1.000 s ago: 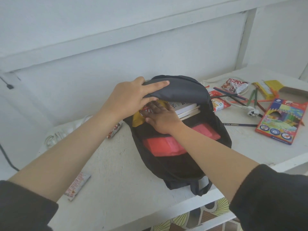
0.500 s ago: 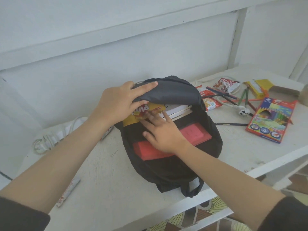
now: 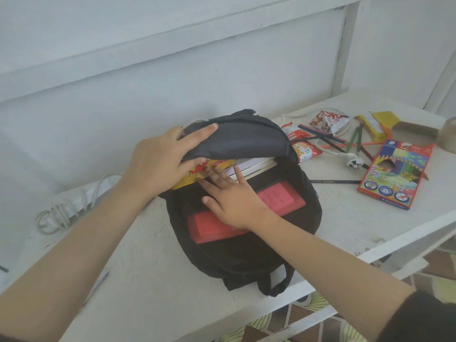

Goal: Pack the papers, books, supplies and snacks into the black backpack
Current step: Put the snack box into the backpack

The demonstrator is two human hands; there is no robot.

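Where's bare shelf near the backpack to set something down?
Bare: the strip right of the backpack, bordered by the black pencil behind, the colored pencil box and the front edge; also the patch front-left of the backpack, toward the coiled white cable. Crowded: back right, where snack packets, pencils and a plug overlap.

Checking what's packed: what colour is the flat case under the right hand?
The flat case is red, clearest in head view.
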